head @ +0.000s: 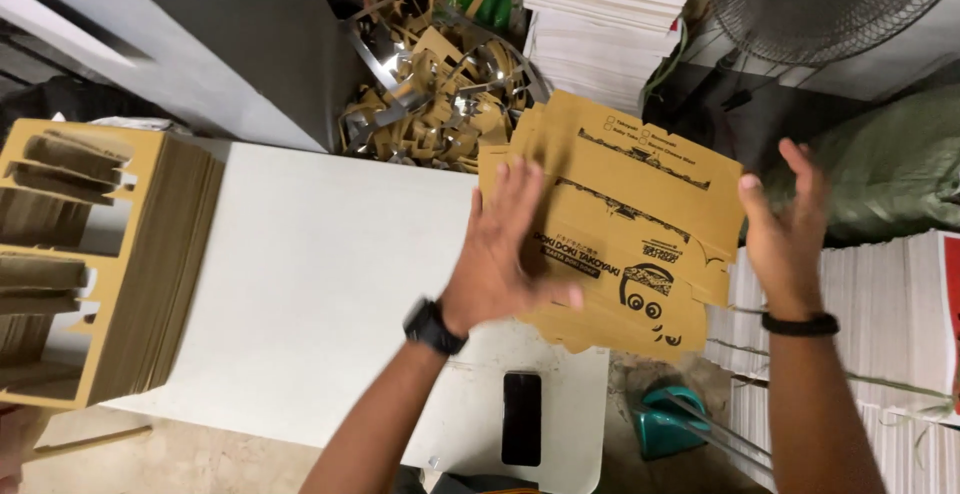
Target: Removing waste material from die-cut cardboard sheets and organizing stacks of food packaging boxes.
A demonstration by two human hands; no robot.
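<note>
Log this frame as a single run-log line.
left hand: flat on stack of printed brown die-cut cardboard box blanks | right hand: open beside stack's right edge | surface: white table | nearby: black phone

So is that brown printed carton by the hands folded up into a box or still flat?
Flat: the printed carton lies as an unfolded sheet under the left hand, flaps spread, no raised walls.

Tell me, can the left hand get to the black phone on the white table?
Probably yes. The left hand rests on the brown printed cardboard sheets, and the black phone lies just below it on the white table, with nothing covering it.
</note>
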